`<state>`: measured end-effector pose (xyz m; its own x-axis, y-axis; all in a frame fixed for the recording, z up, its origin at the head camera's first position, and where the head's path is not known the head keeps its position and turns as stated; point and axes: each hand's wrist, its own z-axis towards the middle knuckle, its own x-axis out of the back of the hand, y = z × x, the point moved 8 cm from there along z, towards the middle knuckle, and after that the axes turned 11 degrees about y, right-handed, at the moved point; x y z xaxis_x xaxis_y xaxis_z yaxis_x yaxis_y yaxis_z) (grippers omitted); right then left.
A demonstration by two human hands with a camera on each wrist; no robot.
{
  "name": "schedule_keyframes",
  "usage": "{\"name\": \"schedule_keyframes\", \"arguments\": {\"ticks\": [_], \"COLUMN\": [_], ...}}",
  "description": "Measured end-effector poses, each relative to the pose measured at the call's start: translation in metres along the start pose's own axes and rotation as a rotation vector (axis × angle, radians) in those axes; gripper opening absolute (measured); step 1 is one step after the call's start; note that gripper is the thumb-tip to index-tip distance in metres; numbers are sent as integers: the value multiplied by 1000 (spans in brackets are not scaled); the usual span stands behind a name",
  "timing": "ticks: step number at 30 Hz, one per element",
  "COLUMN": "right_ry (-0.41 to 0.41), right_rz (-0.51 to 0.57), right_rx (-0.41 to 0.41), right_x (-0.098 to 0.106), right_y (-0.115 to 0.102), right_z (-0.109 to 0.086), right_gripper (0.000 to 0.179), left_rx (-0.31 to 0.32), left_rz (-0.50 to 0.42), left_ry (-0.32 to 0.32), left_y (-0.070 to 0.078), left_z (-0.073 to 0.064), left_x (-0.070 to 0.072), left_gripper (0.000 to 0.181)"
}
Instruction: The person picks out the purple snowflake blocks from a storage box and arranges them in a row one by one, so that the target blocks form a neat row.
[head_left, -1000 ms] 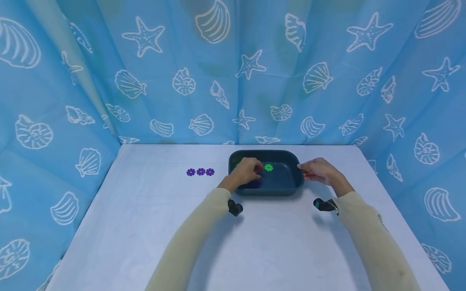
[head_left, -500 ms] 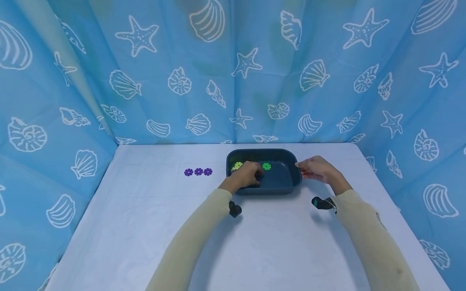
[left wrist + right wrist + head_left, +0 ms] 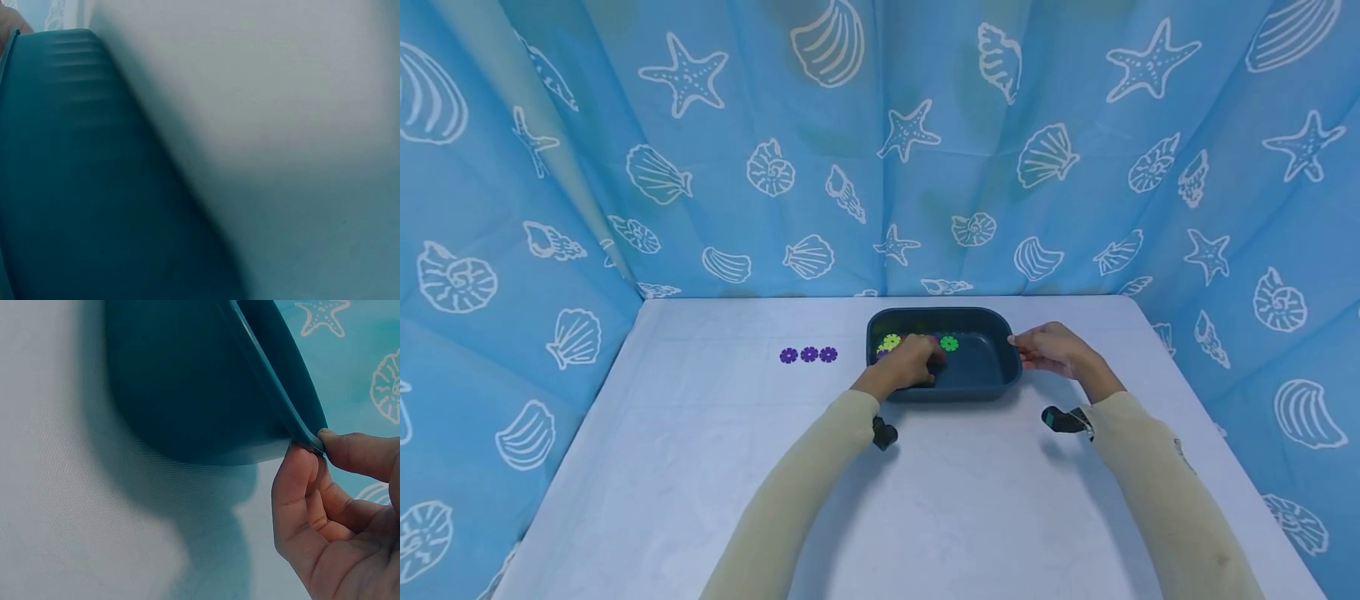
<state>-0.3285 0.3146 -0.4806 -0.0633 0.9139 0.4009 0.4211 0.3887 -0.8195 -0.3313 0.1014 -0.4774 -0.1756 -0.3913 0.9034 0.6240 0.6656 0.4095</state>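
Observation:
A dark blue plastic tray [image 3: 977, 393] sits toward the back of the table. My left hand [image 3: 907, 363] reaches down into it with bent fingers, and its fingertips are hidden, so I cannot tell whether they hold anything. Around that hand in the tray lie a yellow flower-shaped disc [image 3: 891, 342], a green flower-shaped disc [image 3: 950, 343] and partly covered red, pink and purple pieces. My right hand [image 3: 1054, 348] pinches the tray's right rim between thumb and fingers, as the right wrist view shows closely. The left wrist view shows mainly the tray's outer wall [image 3: 94, 162].
Left of the tray, 3 purple flower-shaped discs [image 3: 808, 354] lie in a row on the white table [image 3: 715, 467]. A blue curtain [image 3: 820, 167] with white shells and starfish surrounds the table at the back and sides.
My left hand has lowered and turned inside the tray, uncovering the yellow disc. The right hand keeps its grip on the rim. The head view has shifted slightly.

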Motion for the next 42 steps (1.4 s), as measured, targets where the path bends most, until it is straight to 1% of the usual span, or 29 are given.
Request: {"name": "schedule_keyframes", "arguments": {"ticks": [4, 8, 14, 16, 20, 23, 26, 30, 34, 36, 38, 42], "right_ry": [-12, 0, 3, 5, -2, -6, -12, -5, 5, 6, 8, 7], "right_rz": [2, -7, -9, -8, 2, 14, 8, -7, -20, -29, -31, -40], "right_rx": [-1, -14, -22, -20, -14, -15, -7, -11, -24, -25, -28, -27], "right_x": [-1, 0, -1, -1, -2, -3, -3, -1, -1, -1, -2, -2], "right_y": [0, -1, -4, -3, -2, -2, -1, 0, -1, -2, -1, -1], "right_z": [1, 1, 0, 0, 0, 0, -1, 0, 0, 0, 0, 1], "right_gripper": [44, 46, 50, 48, 46, 45, 47, 49, 49, 50, 50, 51], "left_rx": [-13, -6, 11, 19, 4, 3, -3, 4, 43, 77, 109, 187], "left_rz": [-8, -22, -8, -15, -37, -54, -81, -115, -108, -101, -85, -89], "left_ry": [-6, -12, -9, 0, 33, 66, 96, 125, 173, 193, 213, 234], "left_y": [-1, -3, -1, 0, 1, 1, 0, -7, -27, -38, -51, -80], "left_z": [-2, -3, -3, -3, -1, 1, 3, 4, -5, -12, -20, -42], "left_x": [1, 3, 3, 4, 12, 25, 41, 65, 92, 105, 116, 134], "left_gripper": [38, 39, 38, 38, 37, 38, 38, 40, 40, 40, 40, 40]}}
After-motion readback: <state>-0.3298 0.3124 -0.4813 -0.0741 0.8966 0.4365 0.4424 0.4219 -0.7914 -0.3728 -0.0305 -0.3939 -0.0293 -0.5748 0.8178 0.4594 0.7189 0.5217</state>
